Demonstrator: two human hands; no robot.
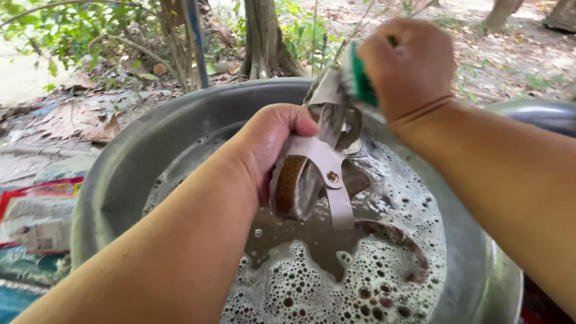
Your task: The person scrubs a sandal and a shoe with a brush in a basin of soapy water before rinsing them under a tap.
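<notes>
Now, sandal (318,174) gripped in left fingers (294,123)

Basin rim (120,174) rings the suds (336,282); open room above the water only.

A large grey metal basin (120,180) sits on bare ground (516,54) littered with dry brown leaves (78,120), filling most of the near and middle scene. It holds murky brown water topped with white soap foam (312,288), thickest on the near side. A dark curved strap (399,240) lies half sunk in the water toward the right. Just beside the basin on the right, the rim of a second metal vessel (540,114) shows. On the ground at near left lie a crumpled printed plastic bag (36,219) with a red edge and a patch of blue-green cloth (18,282). Tree trunks (264,36) rise from the far ground.
</notes>
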